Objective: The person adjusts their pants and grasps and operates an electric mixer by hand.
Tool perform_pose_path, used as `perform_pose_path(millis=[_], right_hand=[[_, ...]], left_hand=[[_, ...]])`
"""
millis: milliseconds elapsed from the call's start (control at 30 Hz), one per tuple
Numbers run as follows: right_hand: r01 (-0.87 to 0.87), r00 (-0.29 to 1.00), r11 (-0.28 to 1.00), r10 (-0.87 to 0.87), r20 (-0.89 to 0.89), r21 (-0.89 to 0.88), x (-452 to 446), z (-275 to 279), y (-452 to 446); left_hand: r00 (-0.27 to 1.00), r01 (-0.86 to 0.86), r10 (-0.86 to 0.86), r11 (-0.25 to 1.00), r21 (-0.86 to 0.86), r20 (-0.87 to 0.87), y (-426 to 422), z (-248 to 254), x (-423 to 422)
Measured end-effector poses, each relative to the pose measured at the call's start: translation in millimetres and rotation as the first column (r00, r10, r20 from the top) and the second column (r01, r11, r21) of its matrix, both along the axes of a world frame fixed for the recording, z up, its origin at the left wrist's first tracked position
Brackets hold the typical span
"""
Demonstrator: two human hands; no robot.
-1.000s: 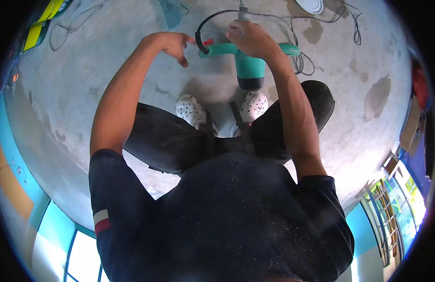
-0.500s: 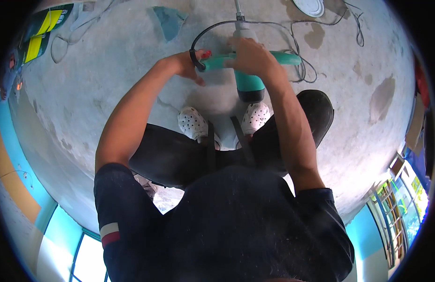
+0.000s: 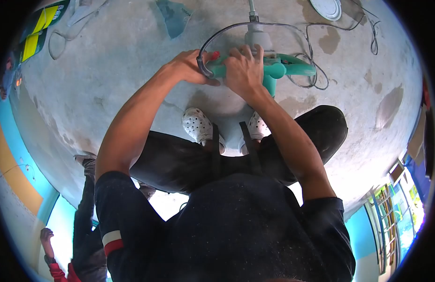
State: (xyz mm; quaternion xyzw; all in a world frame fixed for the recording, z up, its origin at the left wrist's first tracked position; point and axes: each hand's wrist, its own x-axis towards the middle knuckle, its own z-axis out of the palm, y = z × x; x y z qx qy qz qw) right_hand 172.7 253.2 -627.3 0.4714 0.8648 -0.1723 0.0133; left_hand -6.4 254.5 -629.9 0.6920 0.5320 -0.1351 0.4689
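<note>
A green and grey demolition hammer [image 3: 275,71] is in front of me, its metal bit [image 3: 251,6] pointing away across the floor. My left hand [image 3: 191,68] is closed around the outer end of its left handle, beside a red switch [image 3: 214,55] and the root of the black cord [image 3: 269,23]. Close beside it, my right hand [image 3: 245,69] grips the same handle near the tool's body, fingers curled over the top. The right handle [image 3: 301,69] extends free. My right hand and forearm hide part of the body.
Cord loops [image 3: 318,80] lie on the stained concrete floor [image 3: 133,56] right of the tool. A round white lid [image 3: 328,7] and a bluish flat piece [image 3: 174,19] lie farther off. My white clogs [image 3: 197,124] are below the tool. Another person's leg [image 3: 84,207] shows at lower left.
My right hand has moved from the tool's upper body down onto the left handle. My left hand has closed around the handle's end. Another person has come into view at lower left.
</note>
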Motion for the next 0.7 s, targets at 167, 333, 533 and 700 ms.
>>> perform_pose_path(millis=[167,333,533,700], right_hand=[[-0.005,1.0,1.0,0.005,0.007,-0.013,-2,4,2],[-0.012,1.0,1.0,0.012,-0.017,-0.024,3,7,4],[-0.014,0.999,1.0,0.014,-0.045,-0.01,4,1,3],[-0.049,0.999,0.998,0.049,0.004,-0.045,6,8,2]], left_hand=[[0.996,0.088,-0.09,0.994,-0.06,-0.021,12,7,3],[0.996,0.08,-0.082,0.994,-0.072,-0.02,14,9,8],[0.984,0.128,-0.133,0.99,-0.052,-0.116,15,11,9],[0.972,0.168,-0.174,0.984,-0.052,-0.157,16,17,11]])
